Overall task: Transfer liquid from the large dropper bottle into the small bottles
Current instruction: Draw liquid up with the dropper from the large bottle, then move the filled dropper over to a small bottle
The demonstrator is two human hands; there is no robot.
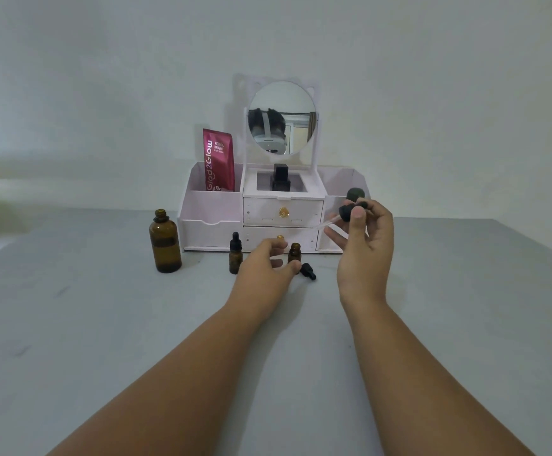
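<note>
Right behind my fingers sits the white organizer (213,230) with its mirror (283,116), kinda crowding things. Well off to the left of my left hand (264,262) stands the big amber bottle (165,248), uncapped. My right hand (367,248) pinches its dropper (345,212) up in the air, glass tip pointing left. My left fingers and thumb pinch the open small bottle (294,252). A capped small bottle (235,256) stands just left of them, and a loose little cap (308,271) lies just right.
</note>
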